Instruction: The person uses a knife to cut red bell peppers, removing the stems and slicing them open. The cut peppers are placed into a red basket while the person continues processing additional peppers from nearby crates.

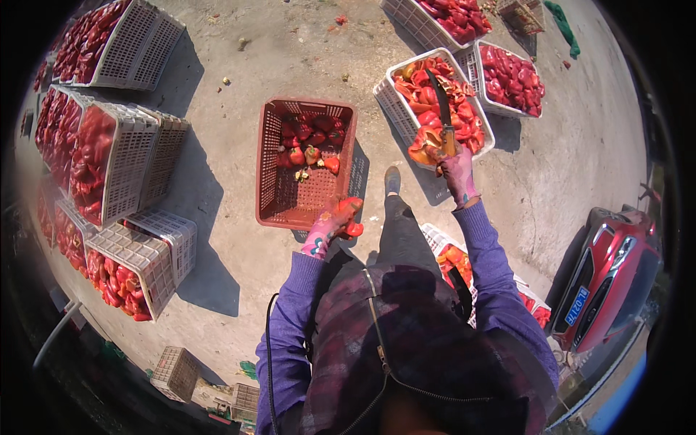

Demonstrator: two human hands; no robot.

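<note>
My left hand (326, 222), in a pink patterned glove, grips a red bell pepper (354, 229) beside the near right corner of a red-brown plastic crate (296, 218). Whole red peppers (307, 130) and a few pale pepper cores (301, 175) lie inside that crate. My right hand (458, 173), gloved too, is closed around the wooden handle of a knife (443, 103) with a long dark curved blade. An opened orange-red pepper piece (423, 145) is at the same hand's fingers. Beneath the blade stands a white plastic crate (394, 109) full of cut peppers (465, 117).
Stacked white crates (130, 163) of red peppers stand at the left. More pepper crates (481, 87) are at the far right, and another (429, 234) sits by my right leg. A red car (603, 272) is parked at the right. Pepper scraps (341, 20) dot the concrete ground.
</note>
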